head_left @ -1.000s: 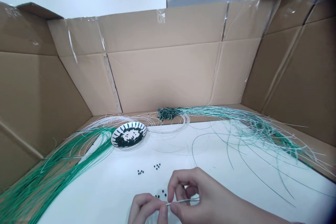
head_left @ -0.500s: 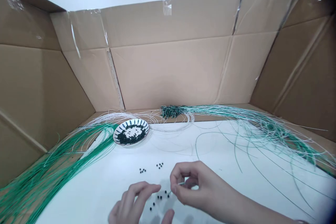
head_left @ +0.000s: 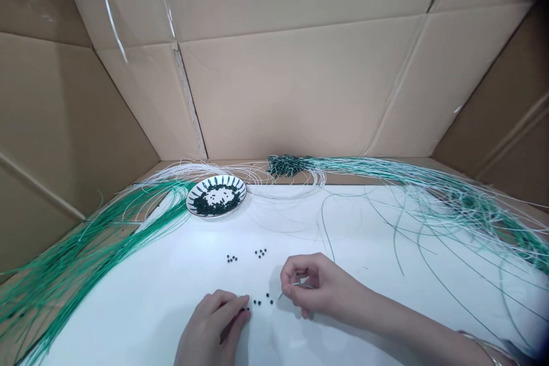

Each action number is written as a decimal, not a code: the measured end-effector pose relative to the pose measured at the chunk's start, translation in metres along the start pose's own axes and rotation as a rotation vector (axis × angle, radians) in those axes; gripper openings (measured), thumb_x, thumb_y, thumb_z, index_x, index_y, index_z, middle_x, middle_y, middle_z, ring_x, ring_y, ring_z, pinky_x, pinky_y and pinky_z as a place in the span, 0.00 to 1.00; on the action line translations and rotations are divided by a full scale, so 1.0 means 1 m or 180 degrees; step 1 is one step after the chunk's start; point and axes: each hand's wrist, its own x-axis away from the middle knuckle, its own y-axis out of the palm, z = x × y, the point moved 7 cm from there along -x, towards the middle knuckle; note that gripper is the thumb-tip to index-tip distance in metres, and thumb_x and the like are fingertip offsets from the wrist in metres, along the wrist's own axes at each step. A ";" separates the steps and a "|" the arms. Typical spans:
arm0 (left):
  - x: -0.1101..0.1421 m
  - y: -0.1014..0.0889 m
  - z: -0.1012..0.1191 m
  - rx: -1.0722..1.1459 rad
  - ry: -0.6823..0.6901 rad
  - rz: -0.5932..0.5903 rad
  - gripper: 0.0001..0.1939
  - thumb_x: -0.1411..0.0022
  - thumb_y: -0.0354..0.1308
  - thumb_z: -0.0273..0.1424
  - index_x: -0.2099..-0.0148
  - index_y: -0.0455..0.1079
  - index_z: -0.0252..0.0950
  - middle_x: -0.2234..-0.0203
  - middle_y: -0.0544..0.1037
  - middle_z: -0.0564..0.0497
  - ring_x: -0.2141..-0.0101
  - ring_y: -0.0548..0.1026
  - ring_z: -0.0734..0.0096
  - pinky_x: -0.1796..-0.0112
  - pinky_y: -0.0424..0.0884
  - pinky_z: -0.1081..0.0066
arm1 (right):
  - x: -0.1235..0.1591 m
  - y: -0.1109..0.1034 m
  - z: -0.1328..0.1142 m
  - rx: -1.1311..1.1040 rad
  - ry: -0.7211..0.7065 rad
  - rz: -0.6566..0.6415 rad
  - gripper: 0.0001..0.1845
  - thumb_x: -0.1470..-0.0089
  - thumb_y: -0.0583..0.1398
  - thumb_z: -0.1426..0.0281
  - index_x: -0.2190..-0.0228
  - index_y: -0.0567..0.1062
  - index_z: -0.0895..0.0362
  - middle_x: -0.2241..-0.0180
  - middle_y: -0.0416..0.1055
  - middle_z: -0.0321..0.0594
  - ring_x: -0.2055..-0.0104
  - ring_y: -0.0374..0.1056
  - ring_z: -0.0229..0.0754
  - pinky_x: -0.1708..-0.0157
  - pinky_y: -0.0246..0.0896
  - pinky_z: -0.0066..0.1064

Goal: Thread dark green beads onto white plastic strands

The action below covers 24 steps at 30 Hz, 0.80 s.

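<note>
On the white work surface (head_left: 141, 309), the right hand (head_left: 306, 285) has thumb and index finger clamped on a thin strand (head_left: 280, 295), its end near loose black beads (head_left: 259, 302) (two small groups (head_left: 232, 260) lie farther back). At the left hand (head_left: 210, 320), thumb and index fingertips nearly meet around a dark bead (head_left: 247, 309); whether they grip it cannot be told.

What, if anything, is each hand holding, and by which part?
The right hand pinches a thin cord near one end. The left hand is at a dark bead; whether it's gripped, I cannot tell.
</note>
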 end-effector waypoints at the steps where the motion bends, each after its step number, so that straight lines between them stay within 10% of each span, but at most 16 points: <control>1: -0.002 0.002 0.002 0.0059 -0.0082 -0.0071 0.08 0.35 0.59 0.36 0.60 0.81 0.49 0.69 0.83 0.55 0.68 0.79 0.63 0.65 0.72 0.70 | 0.000 0.001 0.002 -0.0028 0.0018 -0.0023 0.11 0.52 0.67 0.65 0.74 0.72 0.58 0.74 0.68 0.32 0.78 0.65 0.32 0.75 0.62 0.25; 24: -0.013 0.016 0.031 -0.0426 0.0071 -0.0849 0.12 0.30 0.51 0.27 0.65 0.72 0.42 0.68 0.78 0.52 0.65 0.77 0.61 0.62 0.73 0.64 | -0.004 0.001 0.018 -0.0272 0.0080 -0.0262 0.08 0.53 0.69 0.69 0.74 0.76 0.59 0.80 0.69 0.29 0.80 0.65 0.30 0.77 0.61 0.23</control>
